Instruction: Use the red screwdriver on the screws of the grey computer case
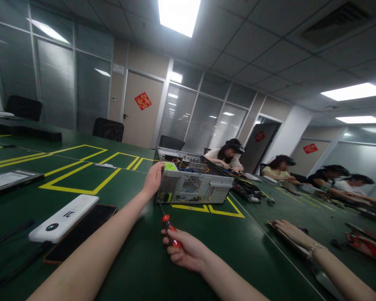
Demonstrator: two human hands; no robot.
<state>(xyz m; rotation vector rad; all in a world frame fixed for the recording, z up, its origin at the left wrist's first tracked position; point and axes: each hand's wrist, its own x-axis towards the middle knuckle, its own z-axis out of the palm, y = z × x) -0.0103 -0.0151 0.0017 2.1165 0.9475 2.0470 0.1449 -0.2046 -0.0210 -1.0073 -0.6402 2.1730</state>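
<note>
An open desktop computer case (194, 179) lies on the green table (134, 267), its rear panel facing me. My left hand (153, 177) reaches forward and grips the case's top left corner, fingers curled over the edge. My right hand (184, 251) is closed around the red handle of a screwdriver (167, 221), whose thin shaft points up and left toward the lower left of the rear panel. The tip sits just short of the case.
A white power bank (64, 217) and a dark phone (81, 232) lie at left. Another person's arm (316, 251) rests at right. Several people work further along the table at right. Yellow tape lines mark the table; a laptop (9, 179) sits far left.
</note>
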